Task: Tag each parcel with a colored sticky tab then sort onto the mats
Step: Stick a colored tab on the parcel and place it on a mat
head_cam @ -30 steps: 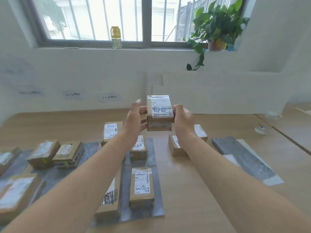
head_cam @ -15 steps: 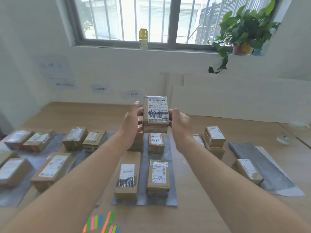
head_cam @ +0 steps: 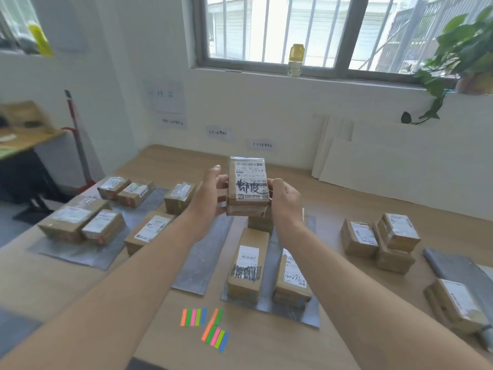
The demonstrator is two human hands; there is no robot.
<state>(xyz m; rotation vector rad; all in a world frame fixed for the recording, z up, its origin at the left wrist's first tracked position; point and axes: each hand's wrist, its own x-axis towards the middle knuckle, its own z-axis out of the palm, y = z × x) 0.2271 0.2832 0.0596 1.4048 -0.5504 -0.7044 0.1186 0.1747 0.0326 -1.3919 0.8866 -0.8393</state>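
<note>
Parcel check at the sorting table: a person holds a taped cardboard parcel (head_cam: 248, 186) up above a wooden table (head_cam: 346, 204), its shipping label, scrawled over in black marker, facing the camera. The left hand (head_cam: 210, 194) grips the parcel's left edge, thumb raised beside the upper corner and fingers curled against the side. The right hand (head_cam: 284, 198) clasps the right edge, fingers wrapped round it. Below the hands, two boxes (head_cam: 246, 265) lie side by side on a grey centre mat (head_cam: 288, 313). More boxes (head_cam: 80, 222) sit on the left mat (head_cam: 69, 253), and a small stack (head_cam: 398, 231) stands on bare wood near the right mat (head_cam: 450, 268). Two fans of sticky tabs (head_cam: 193, 317) — orange, green, pink, blue — lie near the table's front edge, just before the centre mat.
</note>
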